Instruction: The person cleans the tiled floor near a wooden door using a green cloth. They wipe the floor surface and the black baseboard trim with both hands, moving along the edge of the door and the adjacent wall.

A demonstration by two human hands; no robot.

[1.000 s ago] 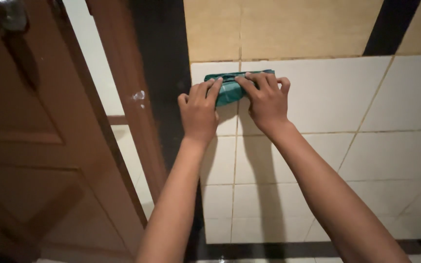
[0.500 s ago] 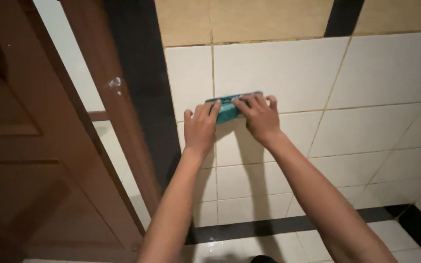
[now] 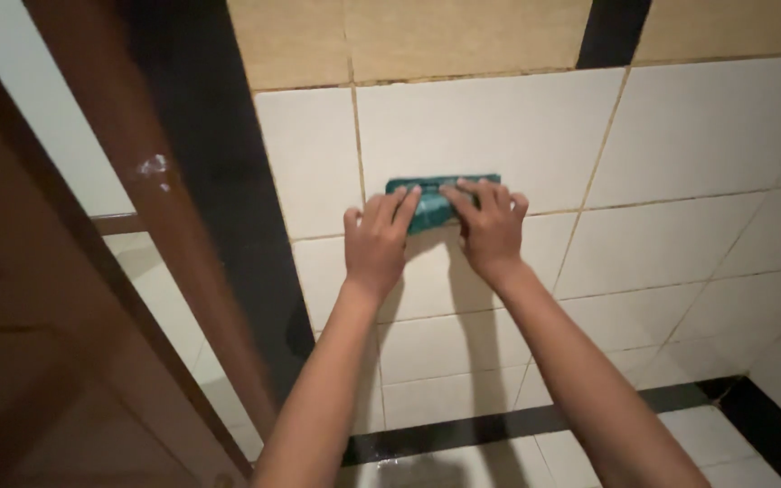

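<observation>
A teal-green scrub pad lies against white wall tiles with brownish grout lines. Farther up the tiles are tan, and black bands run down the left and along the wall's foot. The door frame at the left is reddish brown.
</observation>
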